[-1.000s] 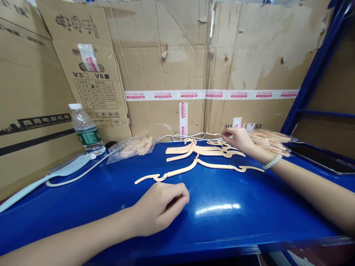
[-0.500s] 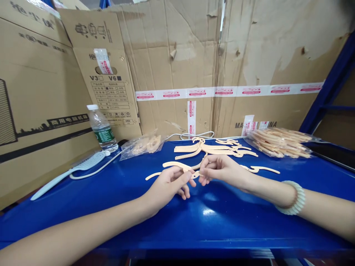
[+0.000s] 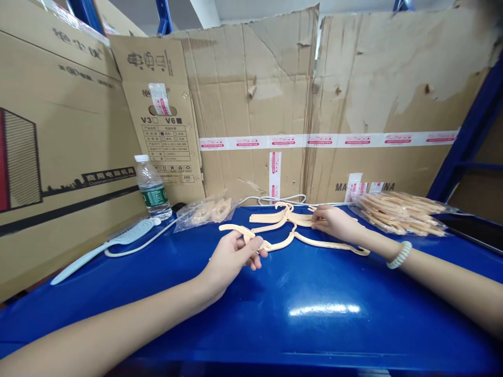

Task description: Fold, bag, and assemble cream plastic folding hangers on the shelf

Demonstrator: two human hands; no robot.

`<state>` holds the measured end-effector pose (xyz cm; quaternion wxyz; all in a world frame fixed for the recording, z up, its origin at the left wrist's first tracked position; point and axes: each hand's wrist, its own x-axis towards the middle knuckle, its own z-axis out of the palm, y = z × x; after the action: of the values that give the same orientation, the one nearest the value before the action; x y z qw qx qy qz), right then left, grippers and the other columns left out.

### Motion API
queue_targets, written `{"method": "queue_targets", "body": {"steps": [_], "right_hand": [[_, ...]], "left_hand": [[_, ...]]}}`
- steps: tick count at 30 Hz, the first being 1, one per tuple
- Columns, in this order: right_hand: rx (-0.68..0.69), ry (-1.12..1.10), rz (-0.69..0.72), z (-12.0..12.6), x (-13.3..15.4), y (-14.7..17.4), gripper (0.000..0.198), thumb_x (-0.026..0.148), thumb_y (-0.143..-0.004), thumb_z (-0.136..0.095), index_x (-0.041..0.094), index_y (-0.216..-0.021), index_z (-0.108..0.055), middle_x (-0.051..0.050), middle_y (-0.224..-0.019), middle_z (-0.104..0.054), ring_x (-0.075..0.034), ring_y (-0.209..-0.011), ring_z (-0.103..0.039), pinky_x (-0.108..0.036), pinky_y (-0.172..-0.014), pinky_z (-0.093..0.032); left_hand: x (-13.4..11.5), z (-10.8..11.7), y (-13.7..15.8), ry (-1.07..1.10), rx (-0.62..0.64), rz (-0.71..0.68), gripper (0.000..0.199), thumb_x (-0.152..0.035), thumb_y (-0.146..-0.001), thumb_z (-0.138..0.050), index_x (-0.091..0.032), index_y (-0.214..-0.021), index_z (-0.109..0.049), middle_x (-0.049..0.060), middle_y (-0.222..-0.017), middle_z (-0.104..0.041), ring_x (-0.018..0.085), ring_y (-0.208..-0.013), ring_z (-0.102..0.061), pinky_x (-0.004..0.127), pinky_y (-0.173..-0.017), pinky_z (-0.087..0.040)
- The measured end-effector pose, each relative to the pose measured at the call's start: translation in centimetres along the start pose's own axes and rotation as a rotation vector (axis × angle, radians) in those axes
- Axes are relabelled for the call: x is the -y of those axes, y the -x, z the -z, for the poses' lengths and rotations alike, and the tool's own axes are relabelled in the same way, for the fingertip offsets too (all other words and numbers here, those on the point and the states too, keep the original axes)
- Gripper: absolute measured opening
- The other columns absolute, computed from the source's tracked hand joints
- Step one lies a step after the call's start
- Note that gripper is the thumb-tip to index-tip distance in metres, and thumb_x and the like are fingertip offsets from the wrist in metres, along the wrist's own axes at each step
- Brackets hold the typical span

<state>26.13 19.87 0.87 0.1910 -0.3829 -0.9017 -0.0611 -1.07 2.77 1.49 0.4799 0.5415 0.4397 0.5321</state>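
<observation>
My left hand [image 3: 236, 254] is closed, thumb against fingers, around a cream plastic hanger piece [image 3: 236, 228] whose curved end sticks out to the upper left. Just right of those fingers, a hanger [image 3: 318, 242] with folding arms lies on the blue table, its left part running close to my fingertips. Behind it rests a stack of similar hanger arms with a hook [image 3: 283, 206]. My right hand [image 3: 334, 222] is at the right side of this stack, its fingers bent down and together. What its fingertips hold is hidden.
On the left stand a water bottle [image 3: 154, 193] and a pale hairbrush [image 3: 126, 233]. A plastic bag of small parts [image 3: 210, 210] lies behind my left hand. A bag of hanger pieces [image 3: 396, 212] sits at the right. Cardboard [image 3: 243, 173] walls the back.
My right hand has left my left hand and moved right and back to the stack. The left hand keeps its hanger piece. The view has tilted up slightly.
</observation>
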Motion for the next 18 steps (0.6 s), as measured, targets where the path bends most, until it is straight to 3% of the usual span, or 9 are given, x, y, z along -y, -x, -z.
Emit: {"method": "queue_targets", "body": {"steps": [3, 7, 13, 18], "right_hand": [[-0.017, -0.015, -0.003, 0.4, 0.7, -0.1, 0.01, 0.027, -0.08, -0.058, 0.018, -0.075, -0.059, -0.007, -0.083, -0.066, -0.022, -0.079, -0.062, -0.03, -0.069, -0.045], [-0.067, -0.166, -0.069, 2.7, 1.9, 0.1, 0.014, 0.032, -0.082, -0.053, 0.02, -0.075, -0.054, -0.004, -0.072, -0.065, -0.019, -0.066, -0.061, -0.028, -0.061, -0.044], [-0.164, -0.424, -0.078, 5.2, 3.5, 2.1, 0.024, 0.043, -0.08, -0.058, 0.02, -0.087, -0.056, -0.004, -0.076, -0.066, -0.019, -0.07, -0.064, -0.03, -0.065, -0.049], [-0.073, -0.567, -0.077, 5.0, 4.1, 4.5, 0.029, 0.047, -0.085, -0.055, 0.019, -0.09, -0.058, -0.006, -0.075, -0.069, -0.021, -0.069, -0.065, -0.033, -0.067, -0.05]], "left_hand": [[-0.6, 0.5, -0.3, 0.012, -0.074, -0.015, 0.035, -0.038, -0.071, -0.077, -0.013, -0.079, -0.054, 0.001, -0.066, -0.065, 0.007, -0.052, -0.055, 0.018, -0.05, -0.043], [-1.9, 1.5, -0.9, 0.083, -0.129, -0.03, 0.031, -0.032, -0.068, -0.08, -0.011, -0.083, -0.062, 0.0, -0.068, -0.063, 0.005, -0.054, -0.053, 0.016, -0.053, -0.043], [-2.2, 3.2, -1.1, 0.213, -0.084, -0.032, 0.025, -0.025, -0.068, -0.082, -0.013, -0.081, -0.065, -0.002, -0.072, -0.059, 0.004, -0.058, -0.052, 0.014, -0.057, -0.043], [-0.7, 4.6, -0.6, 0.282, -0.044, 0.019, 0.027, -0.025, -0.066, -0.084, -0.014, -0.075, -0.061, -0.003, -0.069, -0.056, 0.005, -0.058, -0.051, 0.015, -0.054, -0.042]]}}
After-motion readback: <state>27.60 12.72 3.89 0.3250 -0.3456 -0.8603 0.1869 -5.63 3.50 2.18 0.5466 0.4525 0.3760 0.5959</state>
